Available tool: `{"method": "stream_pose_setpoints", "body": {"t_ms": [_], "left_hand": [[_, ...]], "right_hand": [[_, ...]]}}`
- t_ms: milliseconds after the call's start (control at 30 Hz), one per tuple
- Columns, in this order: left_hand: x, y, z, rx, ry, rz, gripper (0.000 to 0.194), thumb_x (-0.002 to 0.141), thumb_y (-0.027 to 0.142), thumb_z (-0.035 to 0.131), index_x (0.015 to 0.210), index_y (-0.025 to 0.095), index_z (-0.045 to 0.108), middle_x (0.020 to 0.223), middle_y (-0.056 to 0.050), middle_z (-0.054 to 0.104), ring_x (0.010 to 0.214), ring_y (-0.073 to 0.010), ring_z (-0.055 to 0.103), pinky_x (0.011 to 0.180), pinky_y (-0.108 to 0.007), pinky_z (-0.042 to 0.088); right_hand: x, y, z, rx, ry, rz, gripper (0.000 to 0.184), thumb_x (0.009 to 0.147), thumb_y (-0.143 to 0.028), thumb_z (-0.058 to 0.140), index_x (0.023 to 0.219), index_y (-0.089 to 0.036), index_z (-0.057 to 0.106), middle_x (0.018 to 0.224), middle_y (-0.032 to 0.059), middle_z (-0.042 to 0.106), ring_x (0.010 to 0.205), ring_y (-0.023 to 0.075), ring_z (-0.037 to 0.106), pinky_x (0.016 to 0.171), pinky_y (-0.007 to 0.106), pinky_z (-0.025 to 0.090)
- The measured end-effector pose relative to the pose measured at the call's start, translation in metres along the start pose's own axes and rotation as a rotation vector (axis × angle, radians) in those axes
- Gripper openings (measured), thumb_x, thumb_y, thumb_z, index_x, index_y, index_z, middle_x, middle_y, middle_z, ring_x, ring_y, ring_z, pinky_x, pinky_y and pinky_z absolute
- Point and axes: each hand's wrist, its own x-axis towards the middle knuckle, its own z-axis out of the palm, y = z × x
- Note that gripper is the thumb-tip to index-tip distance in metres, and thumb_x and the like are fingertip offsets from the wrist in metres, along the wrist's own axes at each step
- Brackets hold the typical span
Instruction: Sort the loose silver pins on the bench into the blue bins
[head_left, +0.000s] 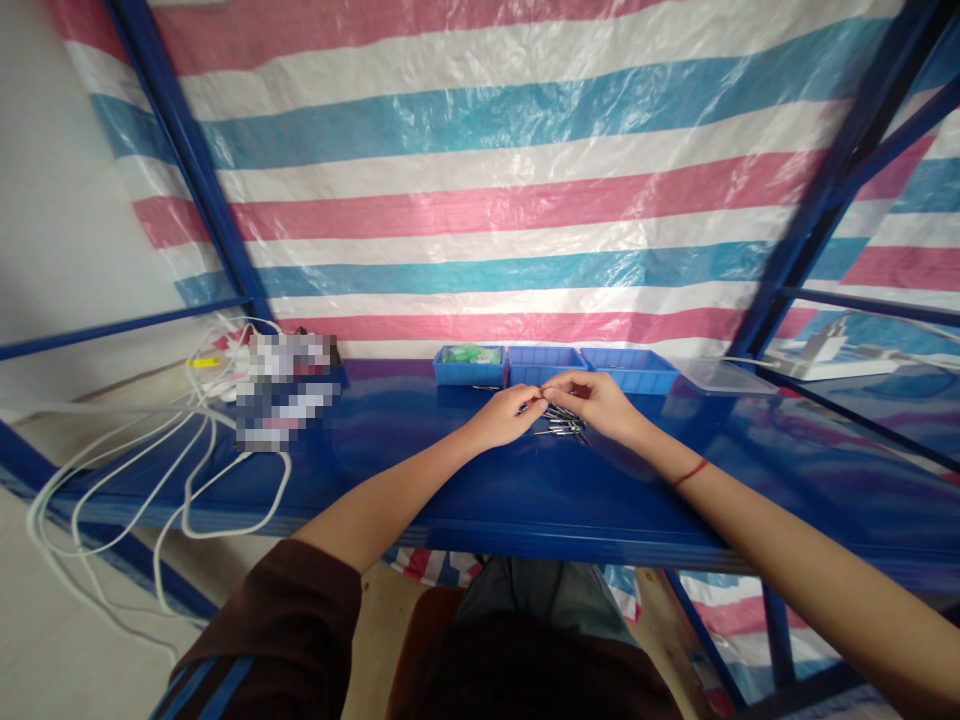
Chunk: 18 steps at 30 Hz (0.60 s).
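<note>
My left hand (511,414) and my right hand (596,400) meet over the blue table, fingertips pinched together. Whatever is between the fingers is too small and too covered to make out. Below and between the hands lies a loose pile of slim, dark and silvery metal rods (566,427), partly hidden by my right hand. A single similar rod (486,388) lies by the left blue bin (469,376). Behind my hands stand the middle blue bin (546,365) and the right blue bin (637,378). Something green in clear wrapping fills the left bin.
White cables (199,490) loop over the left end of the blue table (375,460), beside a blurred-out heap. A clear plastic lid (727,376) lies right of the bins, near a white power strip (844,362). Blue frame posts (187,160) and striped sheeting (487,190) enclose the back.
</note>
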Motion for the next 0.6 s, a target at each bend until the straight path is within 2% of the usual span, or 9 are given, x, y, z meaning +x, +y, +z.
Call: {"method": "stream_pose_setpoints", "body": {"t_ms": [233,333,467,600], "left_hand": [[0.0,0.003,-0.003,0.043,0.031,0.016,0.024,0.086,0.032,0.044,0.079,0.016,0.059,0.077,-0.002,0.059,0.076,-0.0138,0.055,0.071,-0.024,0.043],[0.001,0.003,-0.004,0.007,0.109,0.002,0.017,0.083,0.03,0.051,0.085,0.017,0.061,0.082,-0.002,0.062,0.081,-0.0141,0.057,0.076,-0.025,0.043],[0.001,0.005,-0.008,-0.021,0.218,-0.009,0.015,0.08,0.031,0.056,0.08,0.017,0.062,0.082,-0.002,0.064,0.082,-0.0144,0.057,0.078,-0.026,0.044],[0.001,0.008,-0.011,-0.021,0.259,-0.02,0.016,0.08,0.033,0.056,0.079,0.018,0.063,0.081,-0.002,0.064,0.082,-0.0148,0.058,0.078,-0.027,0.045]], "right_hand": [[-0.003,-0.003,0.001,-0.092,0.001,-0.057,0.032,0.071,-0.045,0.064,0.079,-0.015,0.068,0.079,0.0077,0.068,0.071,0.0179,0.061,0.067,0.032,0.049],[-0.004,-0.007,0.001,-0.111,-0.005,-0.091,0.031,0.072,-0.045,0.063,0.08,-0.016,0.07,0.082,0.0079,0.068,0.073,0.0179,0.061,0.067,0.031,0.049],[-0.002,-0.005,-0.002,-0.153,0.021,-0.096,0.031,0.073,-0.045,0.061,0.084,-0.017,0.07,0.083,0.0075,0.068,0.072,0.0176,0.061,0.064,0.03,0.048],[0.0,0.002,-0.005,-0.265,0.027,-0.084,0.032,0.077,-0.045,0.057,0.086,-0.017,0.07,0.084,0.008,0.069,0.07,0.0179,0.061,0.063,0.031,0.048]]}}
